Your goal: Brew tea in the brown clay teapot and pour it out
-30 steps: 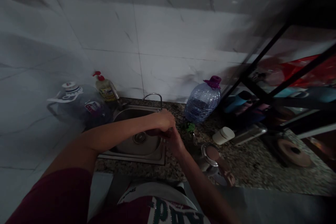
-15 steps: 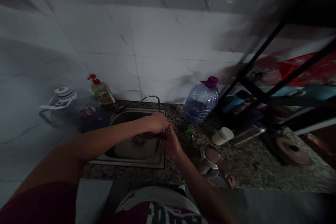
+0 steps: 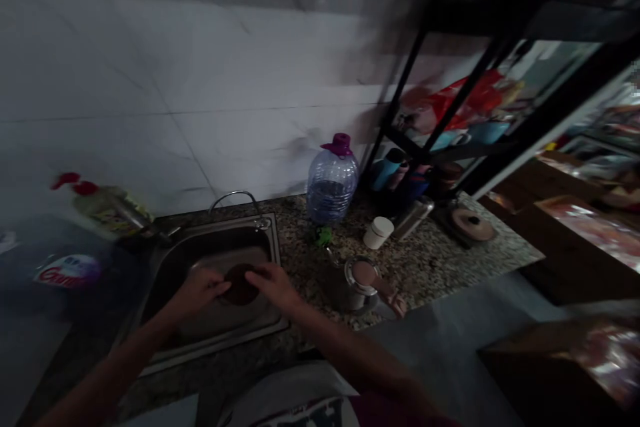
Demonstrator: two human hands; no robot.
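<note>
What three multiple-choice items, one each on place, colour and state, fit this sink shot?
1. Where is the small white lidded tub?
A. Inside the sink
B. On the granite counter, right of the sink
C. On the counter, left of the sink

2. What colour is the cap of the large plastic water bottle?
A. Red
B. Purple
C. Green

3. How are the hands placed?
A. The left hand and right hand both reach a dark round object over the sink
B. Both rest on the counter
C. Both are on the bottle

Answers:
1. B: the tub stands on the counter beyond the sink's right edge.
2. B: the cap shows purple.
3. A: fingers of both hands meet the object above the basin.
</note>
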